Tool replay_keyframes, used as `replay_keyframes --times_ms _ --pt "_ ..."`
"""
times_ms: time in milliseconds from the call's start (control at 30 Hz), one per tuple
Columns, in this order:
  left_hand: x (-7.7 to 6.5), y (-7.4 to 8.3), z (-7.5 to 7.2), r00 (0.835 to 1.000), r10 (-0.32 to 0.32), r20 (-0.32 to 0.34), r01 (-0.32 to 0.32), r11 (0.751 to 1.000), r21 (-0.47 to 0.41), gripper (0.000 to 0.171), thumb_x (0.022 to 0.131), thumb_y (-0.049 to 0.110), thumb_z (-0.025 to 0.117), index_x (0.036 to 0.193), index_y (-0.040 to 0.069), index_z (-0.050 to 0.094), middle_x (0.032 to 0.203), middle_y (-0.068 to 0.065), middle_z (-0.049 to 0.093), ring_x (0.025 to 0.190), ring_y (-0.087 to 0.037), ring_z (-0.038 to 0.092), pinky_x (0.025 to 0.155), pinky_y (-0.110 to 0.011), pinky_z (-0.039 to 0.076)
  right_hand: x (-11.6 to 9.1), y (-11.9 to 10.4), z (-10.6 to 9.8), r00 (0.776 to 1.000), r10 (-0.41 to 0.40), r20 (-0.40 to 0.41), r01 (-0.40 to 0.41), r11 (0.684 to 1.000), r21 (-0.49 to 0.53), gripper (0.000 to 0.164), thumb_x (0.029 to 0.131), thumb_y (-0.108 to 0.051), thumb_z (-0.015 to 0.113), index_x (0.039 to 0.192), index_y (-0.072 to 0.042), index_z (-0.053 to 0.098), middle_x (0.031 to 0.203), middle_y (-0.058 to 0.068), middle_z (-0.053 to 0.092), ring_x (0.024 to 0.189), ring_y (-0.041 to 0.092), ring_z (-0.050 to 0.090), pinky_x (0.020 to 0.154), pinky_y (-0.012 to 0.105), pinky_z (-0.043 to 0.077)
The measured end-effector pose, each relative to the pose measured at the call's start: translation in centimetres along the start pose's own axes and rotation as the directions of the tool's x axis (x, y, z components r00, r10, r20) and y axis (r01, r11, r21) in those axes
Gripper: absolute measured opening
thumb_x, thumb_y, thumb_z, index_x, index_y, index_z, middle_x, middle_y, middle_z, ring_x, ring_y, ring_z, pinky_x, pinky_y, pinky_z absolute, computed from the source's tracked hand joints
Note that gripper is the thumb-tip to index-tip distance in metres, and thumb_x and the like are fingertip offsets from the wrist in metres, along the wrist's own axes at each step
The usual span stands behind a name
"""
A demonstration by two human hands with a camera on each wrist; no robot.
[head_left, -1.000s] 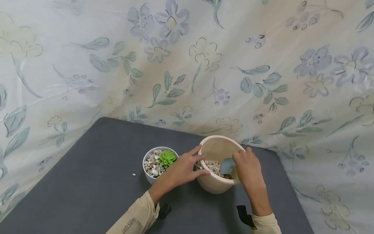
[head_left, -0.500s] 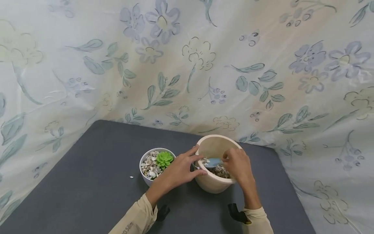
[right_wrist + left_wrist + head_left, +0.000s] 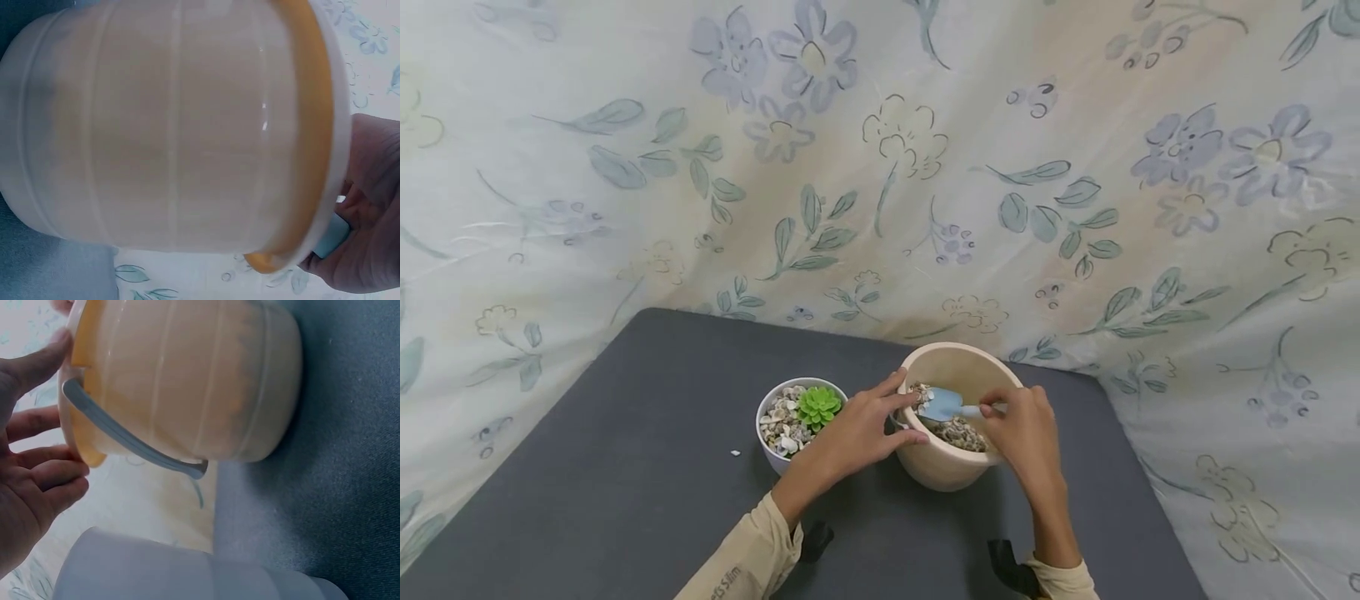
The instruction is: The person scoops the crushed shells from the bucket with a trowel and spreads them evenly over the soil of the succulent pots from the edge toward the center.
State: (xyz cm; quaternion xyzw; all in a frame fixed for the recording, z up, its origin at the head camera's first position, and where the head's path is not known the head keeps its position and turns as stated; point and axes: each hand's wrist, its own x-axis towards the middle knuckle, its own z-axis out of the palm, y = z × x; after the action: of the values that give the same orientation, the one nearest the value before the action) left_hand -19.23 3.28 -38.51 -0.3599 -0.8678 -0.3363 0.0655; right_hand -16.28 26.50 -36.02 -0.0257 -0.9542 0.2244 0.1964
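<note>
A cream bucket (image 3: 943, 477) stands on the dark table with gravel (image 3: 961, 435) in its bottom. My left hand (image 3: 867, 427) grips the bucket's left rim, thumb and fingers spread along it; the left wrist view shows the fingertips at the rim above a grey bail handle (image 3: 134, 439). Inside the bucket, my right hand (image 3: 1024, 423) pinches the grip of a small light-blue shovel (image 3: 943, 405). Its blade points left, with pale stones (image 3: 921, 395) at its tip. In the right wrist view the bucket wall hides the blade, leaving the shovel's grip (image 3: 332, 236) visible between the fingers.
Left of the bucket stands a white bowl-shaped pot (image 3: 769, 457), filled with stones and a green succulent (image 3: 818, 407). One small white chip (image 3: 735, 453) lies on the grey tabletop (image 3: 647, 467). Behind the table hangs a floral cloth (image 3: 820, 167).
The shovel has swung from the bucket's right side to its left, and its blade now lies flatter with stones at the tip. My left hand keeps its hold on the rim.
</note>
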Motion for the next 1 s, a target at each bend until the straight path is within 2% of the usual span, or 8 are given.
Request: replay_keyframes --times_ms 233,400,600,700,767,833,933,1000 --pt "-0.4 -0.2 0.1 1.000 -0.002 0.001 0.002 1.000 -0.013 0.063 0.079 0.054 0.062 0.129 0.017 0.055 0.147 -0.012 0.028 0.130 -0.024 0.036 0.095 -0.039 0.043 -1.1 -0.5 -1.5 0.997 0.025 -0.076 -0.025 1.000 0.003 0.007 0.076 -0.008 0.070 0.080 -0.011 0.075 0.073 0.008 0.064 0.078 0.024 0.042 0.064 0.039 0.035" --pt "-0.8 -0.3 -0.1 1.000 0.000 -0.002 0.000 1.000 0.006 0.063 0.080 0.054 0.061 0.130 0.016 0.055 0.147 -0.013 0.028 0.130 -0.026 0.035 0.095 -0.041 0.043 -1.6 -0.6 -2.3 0.993 0.022 -0.116 -0.021 1.000 0.014 0.007 0.077 -0.006 0.070 0.079 -0.010 0.075 0.071 0.008 0.066 0.077 0.025 0.042 0.067 0.040 0.035" --pt "-1.1 -0.6 -0.2 0.999 0.046 -0.010 -0.045 0.998 0.047 0.062 0.081 0.054 0.060 0.131 0.016 0.054 0.145 -0.015 0.031 0.126 -0.028 0.041 0.092 -0.041 0.045 -2.1 -0.5 -3.5 0.989 0.019 -0.145 -0.017 1.000 0.012 0.007 0.077 -0.005 0.070 0.081 -0.008 0.075 0.062 0.007 0.062 0.077 0.026 0.043 0.065 0.038 0.032" --pt "-1.2 -0.9 -0.3 0.998 0.059 -0.010 -0.058 0.997 0.052 0.064 0.082 0.053 0.059 0.135 0.018 0.048 0.146 -0.013 0.030 0.123 -0.026 0.045 0.092 -0.040 0.045 -2.3 -0.6 -4.3 0.986 0.003 -0.165 -0.001 1.000 0.010 0.006 0.077 -0.006 0.071 0.081 -0.007 0.074 0.062 0.009 0.062 0.077 0.027 0.044 0.065 0.038 0.032" --pt "-1.4 -1.0 -0.7 0.999 0.047 0.001 -0.047 0.998 0.036 0.067 0.082 0.053 0.059 0.139 0.022 0.042 0.148 -0.010 0.028 0.125 -0.026 0.043 0.093 -0.041 0.044 -2.4 -0.8 -4.8 0.984 -0.009 -0.176 0.011 1.000 0.006 0.005 0.076 -0.005 0.071 0.081 -0.006 0.074 0.062 0.009 0.062 0.075 0.027 0.045 0.064 0.037 0.031" --pt "-1.8 -1.2 -1.3 0.999 0.029 0.017 -0.029 0.999 0.019 0.069 0.082 0.053 0.059 0.142 0.026 0.036 0.149 -0.007 0.025 0.128 -0.025 0.039 0.095 -0.043 0.042 -2.6 -1.0 -5.4 0.983 -0.017 -0.180 0.018 1.000 0.005 0.006 0.077 -0.004 0.071 0.081 -0.007 0.074 0.059 0.008 0.061 0.067 0.024 0.043 0.058 0.034 0.032" --pt "-2.6 -1.5 -2.7 1.000 -0.008 0.024 0.008 1.000 0.019 0.072 0.080 0.055 0.060 0.142 0.029 0.035 0.150 -0.001 0.024 0.133 -0.026 0.030 0.100 -0.046 0.036 -2.7 -1.6 -6.2 0.982 -0.028 -0.188 0.031 0.999 0.011 0.007 0.077 -0.004 0.071 0.082 -0.007 0.074 0.054 0.006 0.057 0.053 0.019 0.034 0.045 0.027 0.027" --pt "-3.3 -2.0 -3.9 1.000 -0.023 0.021 0.022 0.999 0.039 0.073 0.079 0.056 0.061 0.142 0.029 0.035 0.149 0.001 0.024 0.135 -0.026 0.027 0.102 -0.047 0.034 -2.8 -2.1 -6.6 0.982 -0.031 -0.187 0.035 0.999 0.020 0.008 0.077 -0.004 0.071 0.083 -0.009 0.074 0.057 0.006 0.059 0.053 0.018 0.032 0.043 0.027 0.026"
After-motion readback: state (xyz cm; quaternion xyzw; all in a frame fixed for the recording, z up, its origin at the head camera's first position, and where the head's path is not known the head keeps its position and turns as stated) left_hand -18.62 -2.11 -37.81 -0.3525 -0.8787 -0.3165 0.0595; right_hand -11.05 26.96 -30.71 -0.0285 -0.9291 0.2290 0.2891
